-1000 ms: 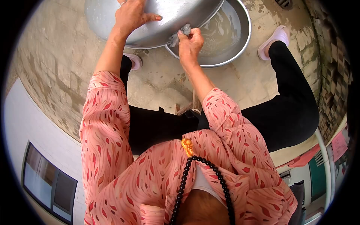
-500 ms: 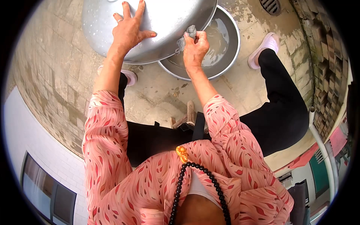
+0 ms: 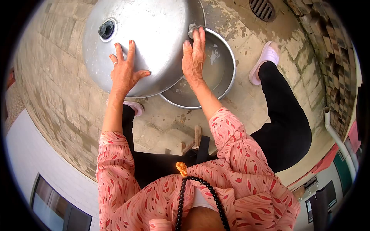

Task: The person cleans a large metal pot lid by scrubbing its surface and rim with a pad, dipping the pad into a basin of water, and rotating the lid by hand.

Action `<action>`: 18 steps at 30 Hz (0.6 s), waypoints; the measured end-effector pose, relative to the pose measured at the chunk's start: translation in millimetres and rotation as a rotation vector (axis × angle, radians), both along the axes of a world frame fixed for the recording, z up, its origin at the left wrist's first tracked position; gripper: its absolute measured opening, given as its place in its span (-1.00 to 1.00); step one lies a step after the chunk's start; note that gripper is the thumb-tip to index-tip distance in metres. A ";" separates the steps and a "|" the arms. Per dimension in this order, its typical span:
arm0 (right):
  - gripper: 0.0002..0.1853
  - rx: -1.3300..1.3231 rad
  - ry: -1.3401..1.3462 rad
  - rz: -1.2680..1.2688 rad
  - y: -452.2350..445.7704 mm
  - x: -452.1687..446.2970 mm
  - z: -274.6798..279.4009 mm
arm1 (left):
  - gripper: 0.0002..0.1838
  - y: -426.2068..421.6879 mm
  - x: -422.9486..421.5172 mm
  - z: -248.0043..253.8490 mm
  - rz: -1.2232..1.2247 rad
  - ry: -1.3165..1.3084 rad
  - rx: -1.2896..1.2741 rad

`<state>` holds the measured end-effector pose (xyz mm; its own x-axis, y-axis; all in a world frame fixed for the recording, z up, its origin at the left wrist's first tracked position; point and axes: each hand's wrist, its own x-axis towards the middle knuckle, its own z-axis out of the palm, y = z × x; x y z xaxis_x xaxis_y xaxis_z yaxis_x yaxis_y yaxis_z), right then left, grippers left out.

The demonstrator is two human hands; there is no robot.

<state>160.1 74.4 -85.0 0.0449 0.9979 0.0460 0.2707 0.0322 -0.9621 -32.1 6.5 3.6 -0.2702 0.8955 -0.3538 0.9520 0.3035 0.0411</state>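
A large domed metal lid [image 3: 154,34] with a black knob [image 3: 106,29] lies over part of a metal basin [image 3: 230,79]. Shallow cloudy water [image 3: 212,71] shows in the basin's uncovered part. My left hand [image 3: 125,71] rests on the lid below the knob, its fingers spread. At the lid's right side my right hand [image 3: 194,57] presses a grey scrubber [image 3: 192,30] against the rim area, fingers held together and stretched upward. Part of the scrubber is hidden behind the fingers.
Wet stone paving [image 3: 246,38] surrounds the basin, with a round drain grate [image 3: 263,9] at the top. Stacked bricks or tiles [image 3: 337,73] line the right side, near a pale pipe [image 3: 339,142]. Part of a wooden seat [image 3: 197,135] shows between my legs.
The lid and basin appear lower in view, and the knob has come into sight. My right hand has moved up along the lid's right edge with the scrubber, its fingers straighter.
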 end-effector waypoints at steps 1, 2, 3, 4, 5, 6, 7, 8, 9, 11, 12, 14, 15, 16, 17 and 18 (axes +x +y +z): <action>-0.48 0.013 -0.019 0.022 3.5 -0.5 -0.5 | 0.29 0.6 1.3 1.3 -0.002 -0.005 -0.002; -0.48 0.000 -0.025 0.050 18.4 0.9 -3.4 | 0.29 1.0 2.4 3.6 -0.002 -0.008 -0.006; -0.47 -0.012 -0.029 0.086 44.8 2.7 -6.6 | 0.29 1.6 2.9 5.1 0.006 -0.008 -0.009; -0.48 0.052 -0.036 0.107 74.5 1.1 -13.1 | 0.30 1.9 3.1 5.5 0.015 -0.006 -0.018; -0.50 0.088 -0.063 0.137 104.4 -2.3 -22.7 | 0.32 2.1 3.6 6.0 0.022 -0.003 -0.027; -0.52 0.206 -0.172 0.151 137.0 -14.8 -60.7 | 0.33 2.5 4.1 6.9 0.025 -0.002 -0.035; -0.49 0.229 -0.231 0.097 163.6 -18.9 -138.8 | 0.33 2.8 4.4 8.3 0.029 -0.002 -0.050; -0.55 0.146 -0.179 0.118 153.7 -15.5 -92.2 | 0.33 3.9 4.5 9.4 0.034 -0.001 -0.059; -0.57 0.071 -0.126 0.146 132.2 -8.3 -30.5 | 0.34 5.6 5.0 10.1 0.046 0.000 -0.062; -0.60 0.147 -0.064 0.159 94.6 -1.4 -11.7 | 0.34 6.4 4.7 12.4 0.065 0.008 -0.080; -0.59 0.191 -0.067 0.201 71.2 0.7 0.1 | 0.34 6.5 4.8 13.1 0.072 0.000 -0.082; -0.57 0.289 -0.213 0.360 22.6 2.2 25.1 | 0.34 6.0 6.2 10.8 0.060 -0.016 -0.075; -0.56 0.351 -0.352 0.483 7.5 -1.9 34.8 | 0.33 5.4 6.0 9.1 0.050 -0.017 -0.059; -0.57 0.350 -0.393 0.506 4.9 -9.7 39.2 | 0.33 5.0 4.5 9.5 0.043 -0.016 -0.044; -0.57 0.389 -0.452 0.537 19.7 -14.8 38.8 | 0.33 5.9 3.0 8.6 0.057 -0.023 -0.054; -0.58 0.427 -0.509 0.568 47.3 -19.4 37.7 | 0.33 8.4 5.7 12.7 0.074 -0.030 -0.068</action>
<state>140.7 121.7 -47.3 -0.5818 0.7560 0.3000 0.4978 0.6227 -0.6036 -26.3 15.0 16.3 -0.3233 0.8468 -0.4223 0.9254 0.3762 0.0459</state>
